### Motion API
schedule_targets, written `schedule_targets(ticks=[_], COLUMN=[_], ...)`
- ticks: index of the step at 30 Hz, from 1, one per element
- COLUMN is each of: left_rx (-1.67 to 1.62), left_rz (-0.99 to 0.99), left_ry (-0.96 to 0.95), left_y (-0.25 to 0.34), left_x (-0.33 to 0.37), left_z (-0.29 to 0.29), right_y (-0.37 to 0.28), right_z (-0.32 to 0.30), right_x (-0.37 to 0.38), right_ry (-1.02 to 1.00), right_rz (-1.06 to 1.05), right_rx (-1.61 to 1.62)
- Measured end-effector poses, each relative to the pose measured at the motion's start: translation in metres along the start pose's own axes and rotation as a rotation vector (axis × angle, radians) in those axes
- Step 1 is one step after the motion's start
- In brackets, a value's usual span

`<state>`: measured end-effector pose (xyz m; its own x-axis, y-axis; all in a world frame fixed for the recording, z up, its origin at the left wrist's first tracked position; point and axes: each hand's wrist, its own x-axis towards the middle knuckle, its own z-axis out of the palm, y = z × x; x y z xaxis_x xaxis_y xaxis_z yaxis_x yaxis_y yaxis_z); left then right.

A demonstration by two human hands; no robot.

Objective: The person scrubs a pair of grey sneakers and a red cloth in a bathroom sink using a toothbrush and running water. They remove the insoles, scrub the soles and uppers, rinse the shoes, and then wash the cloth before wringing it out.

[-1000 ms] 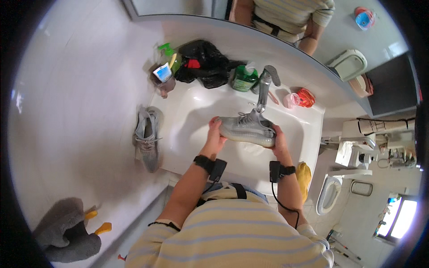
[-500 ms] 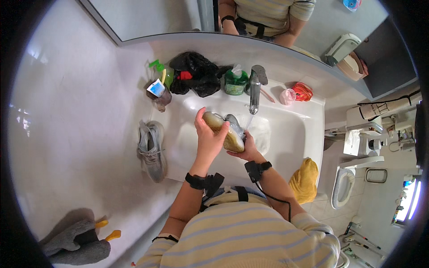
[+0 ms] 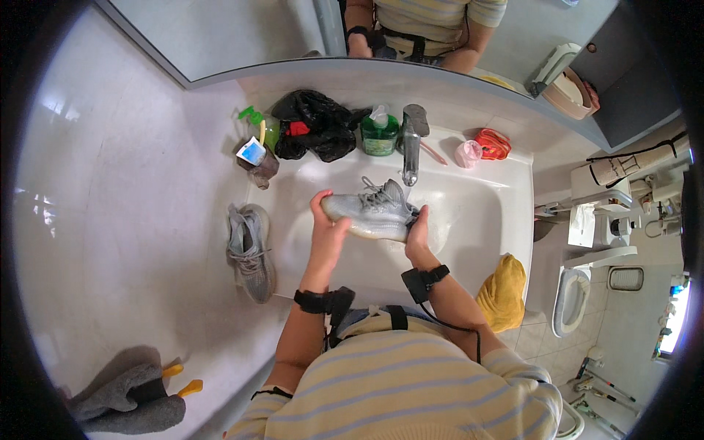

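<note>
Over the white sink [image 3: 477,220] I hold a grey knit sneaker [image 3: 370,209] level between both hands, its side facing up and laces loose. My left hand [image 3: 327,231] is closed around the toe end. The heel end is gripped by my right hand [image 3: 419,236], whose fingers are partly behind the shoe. Just beyond the shoe's collar stands the metal faucet [image 3: 411,158]. A matching grey sneaker [image 3: 249,253] rests on the counter to the left of the sink.
Along the back edge are a green soap bottle [image 3: 380,132], a black plastic bag [image 3: 315,125], a brown cup [image 3: 258,167] with a tube in it, and a pink cup [image 3: 468,154]. A yellow cloth [image 3: 502,293] drapes over the sink's front right corner. A mirror [image 3: 242,37] borders the back.
Both hands have turned the sneaker from its sole showing to its side and laces facing up. My right hand has moved to the heel, and the shoe now lies more level.
</note>
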<state>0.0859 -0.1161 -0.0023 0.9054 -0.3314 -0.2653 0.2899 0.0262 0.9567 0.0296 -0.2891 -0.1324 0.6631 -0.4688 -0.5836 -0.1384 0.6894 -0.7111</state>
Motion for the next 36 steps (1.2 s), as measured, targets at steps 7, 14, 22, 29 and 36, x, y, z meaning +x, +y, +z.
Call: schedule_targets(ticks=[7, 14, 22, 29, 36], left_rx=[-0.815, -0.568, -0.272, -0.197, -0.249], left_rz=[-0.386, -0.274, -0.133, -0.238, -0.172], left_ry=[-0.071, 0.075, 0.227, 0.222, 0.193], left_y=[-0.088, -0.091, -0.069, -0.093, -0.097], left_x=[0.012, 0.004, 0.001, 0.01, 0.017], left_z=[-0.036, -0.011, -0.012, -0.01, 0.0], right_y=[-0.042, -0.042, -0.028, -0.044, -0.043], right_z=[-0.012, -0.022, -0.008, -0.026, -0.029], right_x=[0.012, 0.033, 0.033, 0.033, 0.03], right_ry=[0.056, 0.237, 0.113, 0.062, 0.199], right_rz=[-0.507, -0.419, -0.394, -0.32, -0.335], right_rx=[-0.562, -0.818, -0.572, -0.493, -0.539])
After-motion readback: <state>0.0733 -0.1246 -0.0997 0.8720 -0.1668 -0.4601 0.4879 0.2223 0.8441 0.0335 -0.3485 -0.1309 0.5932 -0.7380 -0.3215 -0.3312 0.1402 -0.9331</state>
